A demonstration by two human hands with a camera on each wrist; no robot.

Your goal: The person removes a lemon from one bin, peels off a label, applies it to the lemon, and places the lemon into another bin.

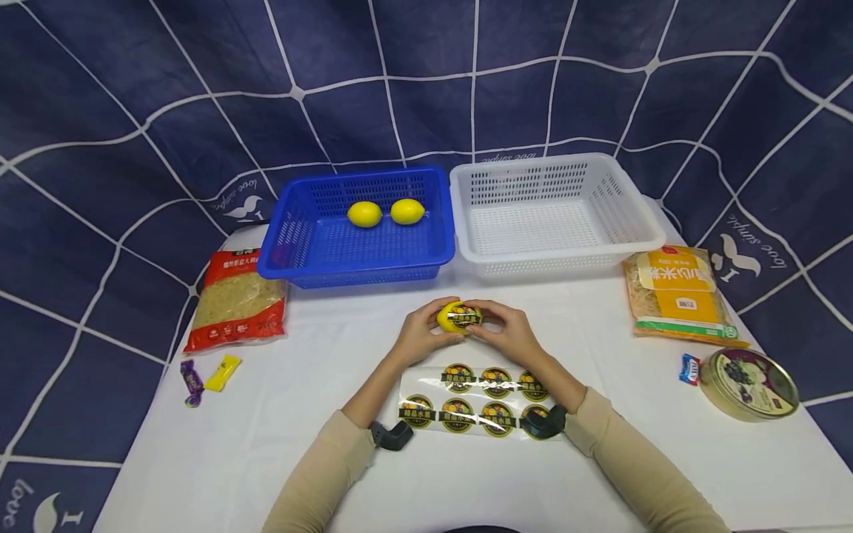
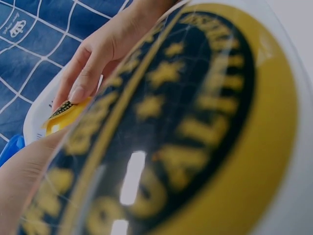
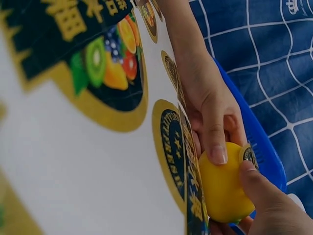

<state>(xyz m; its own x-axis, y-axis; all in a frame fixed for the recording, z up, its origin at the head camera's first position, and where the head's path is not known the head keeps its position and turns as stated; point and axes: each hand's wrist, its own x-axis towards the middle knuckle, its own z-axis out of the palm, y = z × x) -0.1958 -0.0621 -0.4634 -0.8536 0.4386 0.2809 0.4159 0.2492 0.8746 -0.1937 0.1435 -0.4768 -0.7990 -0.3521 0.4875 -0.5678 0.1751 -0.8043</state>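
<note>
"What lies at the far left of the white table (image 1: 320, 451)?"

"A purple-wrapped sweet (image 1: 192, 383) and a yellow-wrapped sweet (image 1: 223, 372) lie near each other, just below a red food bag (image 1: 238, 302)."

"And beyond that bag?"

"A blue basket (image 1: 360, 276) holds a pair of yellow fruits (image 1: 364, 215) side by side."

"Who is at the center?"

"A person in beige sleeves, whose left hand (image 1: 421, 334) grips a lemon (image 1: 447, 317) above the table, fingers curled round its side, thumb pressed against the peel."

"And the other hand?"

"The right hand (image 1: 508, 332) is clamped on the lemon's opposite end, its thumb on a black-and-gold label (image 1: 464, 317) that lies across the fruit. In the right wrist view, one edge of the label appears to stand off the peel."

"What is between the forearms?"

"A clear label sheet (image 1: 429, 383), bearing two rows of round labels like the one on the lemon."

"And to the right?"

"A white basket (image 1: 566, 256) beside the blue one, then a yellow-and-orange noodle bag (image 1: 683, 300), a small blue packet (image 1: 690, 369) and a round tin (image 1: 749, 385), the last two just beside each other."
</note>
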